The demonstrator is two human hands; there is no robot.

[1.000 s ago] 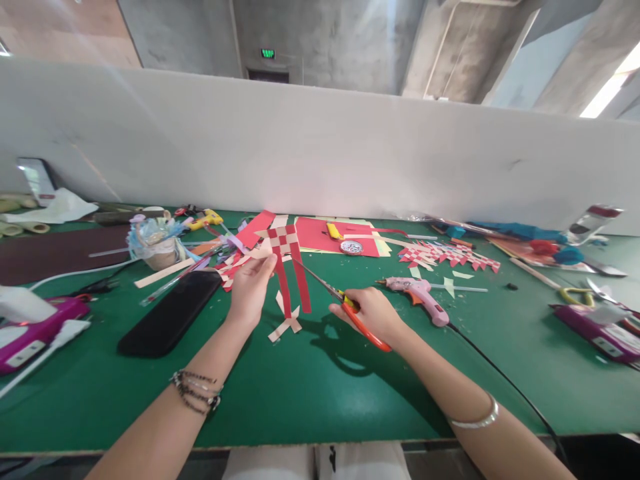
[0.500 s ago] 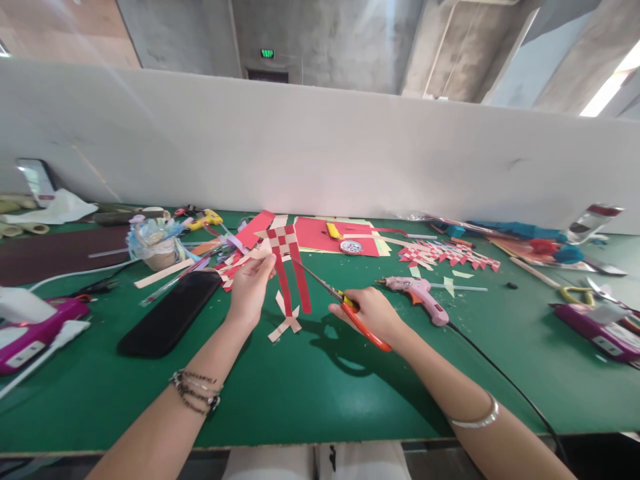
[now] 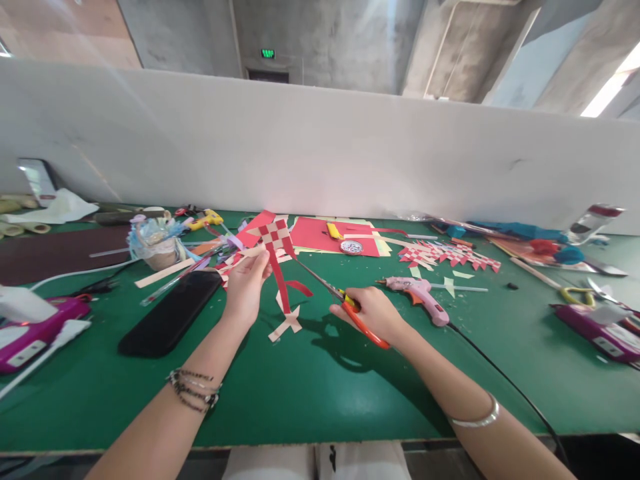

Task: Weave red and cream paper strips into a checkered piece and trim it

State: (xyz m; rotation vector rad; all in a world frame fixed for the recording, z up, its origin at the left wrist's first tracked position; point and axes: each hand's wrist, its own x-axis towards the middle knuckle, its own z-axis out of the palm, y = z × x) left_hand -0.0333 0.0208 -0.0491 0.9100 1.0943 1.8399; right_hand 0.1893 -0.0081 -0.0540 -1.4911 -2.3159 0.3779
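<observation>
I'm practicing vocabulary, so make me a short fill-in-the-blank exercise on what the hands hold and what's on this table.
1. The right grip holds a pair of ____.
2. The left grip pinches a woven paper piece checkered in cream and ____.
3. The glue gun lying to the right of the right grip is mostly ____.
4. The tabletop is colored ____.

Missing words: scissors; red; pink; green.

Lone head view, forward and down, near hands (image 3: pixel 245 283) (image 3: pixel 374 312), across green table (image 3: pixel 310 400) to partition (image 3: pixel 320 147)
</observation>
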